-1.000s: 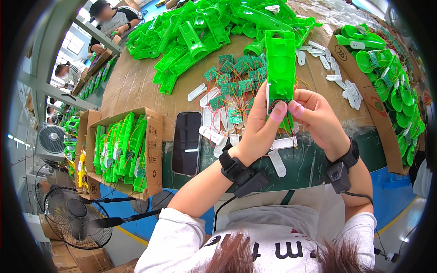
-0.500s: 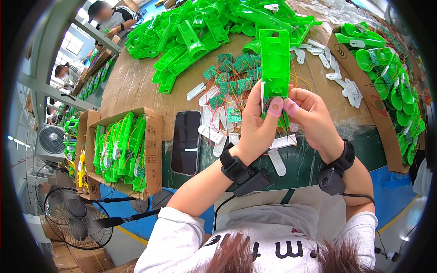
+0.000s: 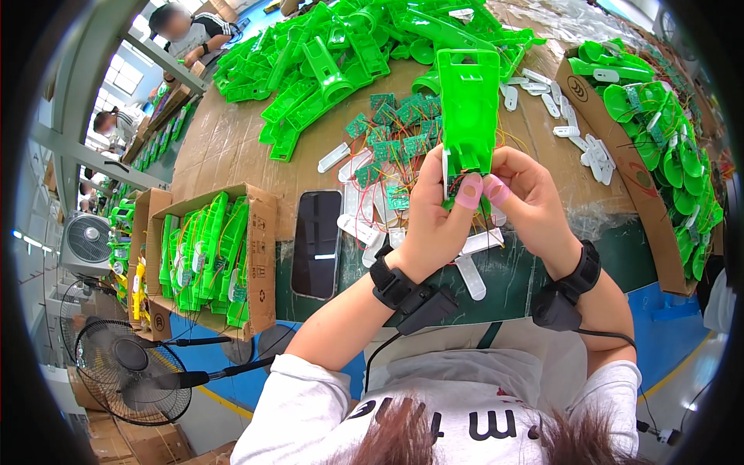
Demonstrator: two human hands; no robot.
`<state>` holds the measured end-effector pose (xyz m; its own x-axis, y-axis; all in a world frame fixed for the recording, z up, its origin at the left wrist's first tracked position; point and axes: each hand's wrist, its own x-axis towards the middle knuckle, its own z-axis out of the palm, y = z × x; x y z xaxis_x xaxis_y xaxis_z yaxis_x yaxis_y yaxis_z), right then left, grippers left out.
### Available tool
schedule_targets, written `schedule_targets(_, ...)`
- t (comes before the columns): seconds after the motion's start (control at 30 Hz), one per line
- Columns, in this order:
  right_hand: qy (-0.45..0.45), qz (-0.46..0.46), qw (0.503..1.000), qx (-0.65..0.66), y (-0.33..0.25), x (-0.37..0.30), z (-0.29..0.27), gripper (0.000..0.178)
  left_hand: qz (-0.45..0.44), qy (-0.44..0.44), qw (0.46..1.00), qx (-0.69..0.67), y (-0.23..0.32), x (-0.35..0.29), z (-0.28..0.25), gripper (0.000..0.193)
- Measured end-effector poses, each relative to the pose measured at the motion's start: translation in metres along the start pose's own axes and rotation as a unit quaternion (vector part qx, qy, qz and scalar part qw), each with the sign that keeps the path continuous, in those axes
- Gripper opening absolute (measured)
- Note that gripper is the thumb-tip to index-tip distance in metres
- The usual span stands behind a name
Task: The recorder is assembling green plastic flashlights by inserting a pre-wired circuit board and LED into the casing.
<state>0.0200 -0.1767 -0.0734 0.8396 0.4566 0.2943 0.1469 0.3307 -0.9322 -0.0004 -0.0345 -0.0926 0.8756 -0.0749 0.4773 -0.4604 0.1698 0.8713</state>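
Between both hands, upright above the table, is a long green plastic housing (image 3: 468, 101), its hollow side facing me. My left hand (image 3: 440, 213) grips its lower left edge, and my right hand (image 3: 528, 198) grips the lower right. Both thumbs, with pink coverings, press together at the bottom end, where thin dark and red wires show. What lies under the thumbs is hidden. Just left of the housing lie several green circuit boards (image 3: 385, 151) with red and yellow wires. White oval plastic pieces (image 3: 470, 277) lie below my hands.
A heap of green housings (image 3: 329, 70) covers the far table. A carton of wired green parts (image 3: 205, 252) stands left, beside a black phone (image 3: 316, 244). Another carton (image 3: 620, 167) with green parts is at right, near white pieces (image 3: 597, 159). Fans (image 3: 132, 355) stand lower left.
The green housing has tipped slightly, so more of its lower end and the wires there now show. Both hands keep their grip, the right wrist turning a little.
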Motion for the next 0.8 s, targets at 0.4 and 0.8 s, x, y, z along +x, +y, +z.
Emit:
schedule_targets(0.4,0.039,0.031,0.999,-0.008,-0.0033,0.0015,0.0007,0.019,-0.005,-0.021,0.997,-0.072,0.0051,0.0029,0.0018,0.037)
schedule_targets(0.8,0.048,-0.010,0.999,0.003,-0.0071,0.0024,-0.0018,0.027,0.011,-0.053,0.998,-0.032,-0.0020,0.0019,0.0034,0.047)
